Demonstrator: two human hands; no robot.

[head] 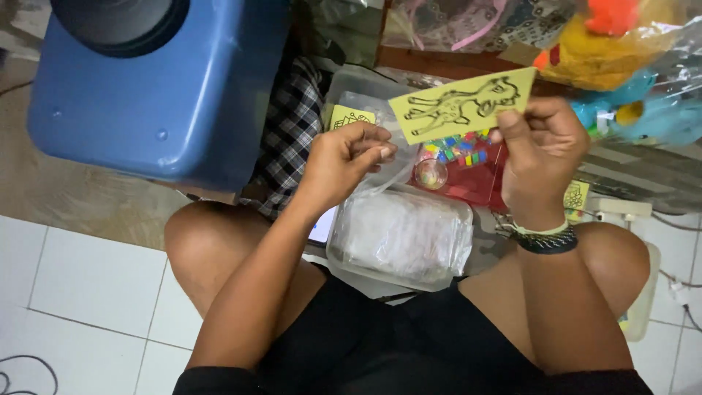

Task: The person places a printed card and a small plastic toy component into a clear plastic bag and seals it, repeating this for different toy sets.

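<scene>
My right hand holds up a yellow card printed with a black outline of an animal, gripping its right edge between thumb and fingers. My left hand pinches a thin clear plastic sleeve just left of the card. Below both hands a clear plastic box filled with whitish packets rests between my knees. Behind it lies a red tray with small coloured pieces and a little round clear pot.
A big blue plastic container stands at upper left on the floor. Checked cloth lies beside it. Plush toys in clear bags sit at upper right. Another yellow card lies in a clear tub. White floor tiles lie to the left.
</scene>
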